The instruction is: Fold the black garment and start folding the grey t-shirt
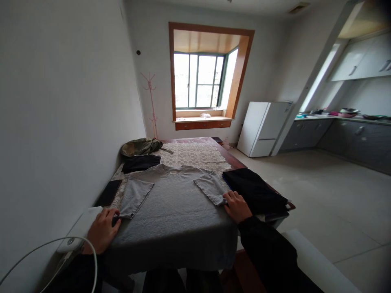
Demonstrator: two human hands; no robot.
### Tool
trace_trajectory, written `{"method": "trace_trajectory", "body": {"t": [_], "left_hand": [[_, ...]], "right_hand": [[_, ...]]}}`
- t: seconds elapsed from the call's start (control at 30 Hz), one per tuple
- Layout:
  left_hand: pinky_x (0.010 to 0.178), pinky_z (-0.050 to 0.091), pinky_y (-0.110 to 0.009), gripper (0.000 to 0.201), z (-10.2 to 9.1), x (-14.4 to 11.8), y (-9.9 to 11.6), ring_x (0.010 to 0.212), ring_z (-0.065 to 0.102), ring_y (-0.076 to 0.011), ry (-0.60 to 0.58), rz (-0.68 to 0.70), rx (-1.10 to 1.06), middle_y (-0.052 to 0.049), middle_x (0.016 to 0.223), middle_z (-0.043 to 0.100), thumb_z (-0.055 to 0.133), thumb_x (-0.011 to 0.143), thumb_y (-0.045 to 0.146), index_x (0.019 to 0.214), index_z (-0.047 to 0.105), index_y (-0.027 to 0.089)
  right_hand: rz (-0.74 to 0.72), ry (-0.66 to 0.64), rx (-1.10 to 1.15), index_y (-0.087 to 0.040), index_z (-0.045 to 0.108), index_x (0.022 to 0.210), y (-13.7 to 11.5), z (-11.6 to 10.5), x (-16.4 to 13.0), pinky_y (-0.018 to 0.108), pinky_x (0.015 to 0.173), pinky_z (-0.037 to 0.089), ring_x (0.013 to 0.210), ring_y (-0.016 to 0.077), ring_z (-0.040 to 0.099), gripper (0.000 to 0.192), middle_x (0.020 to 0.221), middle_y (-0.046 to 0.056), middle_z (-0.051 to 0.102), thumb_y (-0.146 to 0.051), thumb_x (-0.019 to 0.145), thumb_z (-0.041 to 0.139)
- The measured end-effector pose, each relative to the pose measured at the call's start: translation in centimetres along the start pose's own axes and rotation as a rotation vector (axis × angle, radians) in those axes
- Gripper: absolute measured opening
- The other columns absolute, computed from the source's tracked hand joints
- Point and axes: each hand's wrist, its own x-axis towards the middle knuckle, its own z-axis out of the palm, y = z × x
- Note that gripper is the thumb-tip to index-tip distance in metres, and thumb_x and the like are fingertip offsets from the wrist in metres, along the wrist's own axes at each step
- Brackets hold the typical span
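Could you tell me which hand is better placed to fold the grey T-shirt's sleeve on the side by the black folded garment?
Right hand: it rests on that sleeve of the grey T-shirt, beside the black folded garment.

Both arms reach forward from the bottom edge, each in a dark sleeve. The left hand point(102, 231) sits at about seven o'clock, palm down, knuckles up, fingers curled inward with the tips pointing toward three o'clock; thumb and forefinger seem pinched together, though the dim light makes that hard to judge. The right hand point(236, 206) lies at about five o'clock, a little farther forward, palm down, fingers bent and pointing toward eleven o'clock. The right forearm runs back to five o'clock, wrist straight.
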Motion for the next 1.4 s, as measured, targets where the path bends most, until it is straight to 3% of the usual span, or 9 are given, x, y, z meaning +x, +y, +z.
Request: {"method": "trace_trajectory", "body": {"t": [0.13,0.3,0.5,0.6,0.7,0.83,1.07,1.23,1.4], "left_hand": [[0.096,0.05,-0.045,0.027,-0.5,0.4,2.0,0.109,0.067,-0.0312,-0.059,0.059,0.01,-0.01,0.109,0.075,0.045,0.092,0.034,0.1,0.069,0.023],[0.101,0.049,-0.044,0.033,-0.2,1.0,3.3,0.116,0.067,-0.0299,-0.079,0.1,-0.08,-0.009,0.118,0.075,0.048,0.093,0.038,0.114,0.069,0.024],[0.097,0.051,-0.038,0.03,0.3,1.9,4.4,0.112,0.068,-0.0263,-0.14,0.061,-0.244,-0.008,0.116,0.075,0.045,0.097,0.041,0.105,0.069,0.026],[0.087,0.051,-0.034,0.026,-0.2,2.0,5.0,0.102,0.07,-0.0239,-0.212,0.047,-0.256,-0.005,0.109,0.076,0.049,0.095,0.042,0.104,0.069,0.027],[0.08,0.049,-0.031,0.024,-0.8,2.7,5.7,0.094,0.07,-0.0217,-0.284,0.06,-0.213,-0.003,0.101,0.075,0.055,0.093,0.045,0.099,0.068,0.027],[0.081,0.048,-0.032,0.029,-1.0,5.3,7.3,0.1,0.069,-0.0228,-0.243,0.057,-0.149,-0.006,0.107,0.074,0.056,0.093,0.051,0.098,0.067,0.025],[0.09,0.048,-0.038,0.036,2.2,11.6,9.8,0.109,0.068,-0.0293,-0.251,0.015,0.039,-0.012,0.112,0.075,0.059,0.091,0.052,0.105,0.067,0.021],[0.091,0.049,-0.045,0.029,3.9,14.3,9.3,0.102,0.071,-0.0332,-0.252,-0.017,0.05,-0.016,0.104,0.076,0.049,0.096,0.04,0.101,0.068,0.018],[0.083,0.051,-0.034,0.036,4.5,15.9,8.2,0.098,0.073,-0.0244,-0.221,-0.022,-0.068,-0.011,0.104,0.077,0.036,0.102,0.037,0.105,0.068,0.02]], "right_hand": [[-0.1,-0.112,0.042,-0.019,0.066,0.108,-0.9,0.0,1.2,0.034,0.092,0.04,0.108,0.0255,0.063,0.023,0.111,0.011,0.071,-0.013,0.096,0.047],[-0.112,-0.133,0.107,-0.019,0.066,0.115,-1.4,0.0,2.1,0.034,0.094,0.041,0.108,0.0259,0.066,0.024,0.114,0.01,0.074,-0.021,0.099,0.049],[-0.049,-0.146,0.202,-0.021,0.067,0.124,-1.5,0.1,3.0,0.031,0.09,0.046,0.106,0.0249,0.071,0.033,0.113,0.011,0.076,-0.027,0.104,0.042],[-0.117,-0.195,0.254,-0.023,0.068,0.126,-1.5,-0.1,3.3,0.031,0.091,0.047,0.107,0.0252,0.071,0.031,0.114,0.009,0.077,-0.028,0.099,0.053],[-0.185,-0.193,0.263,-0.023,0.072,0.109,-1.8,-1.1,4.3,0.033,0.089,0.048,0.105,0.0272,0.07,0.026,0.111,0.008,0.075,-0.041,0.094,0.063],[-0.163,-0.11,0.306,-0.021,0.068,0.112,-3.9,-2.4,7.9,0.033,0.089,0.048,0.103,0.0246,0.068,0.036,0.115,0.009,0.072,-0.053,0.097,0.059],[-0.015,-0.246,0.188,-0.014,0.067,0.116,-8.1,-0.4,14.0,0.036,0.092,0.048,0.111,0.03,0.069,0.034,0.117,0.017,0.073,-0.041,0.095,0.065],[0.03,-0.241,0.174,-0.015,0.073,0.11,-7.6,0.9,15.6,0.037,0.093,0.047,0.106,0.0291,0.072,0.025,0.111,0.017,0.076,-0.029,0.097,0.057],[0.024,-0.184,0.263,-0.018,0.074,0.111,-6.5,1.4,17.3,0.03,0.088,0.048,0.104,0.0231,0.07,0.038,0.109,0.012,0.077,-0.029,0.105,0.038]]}}
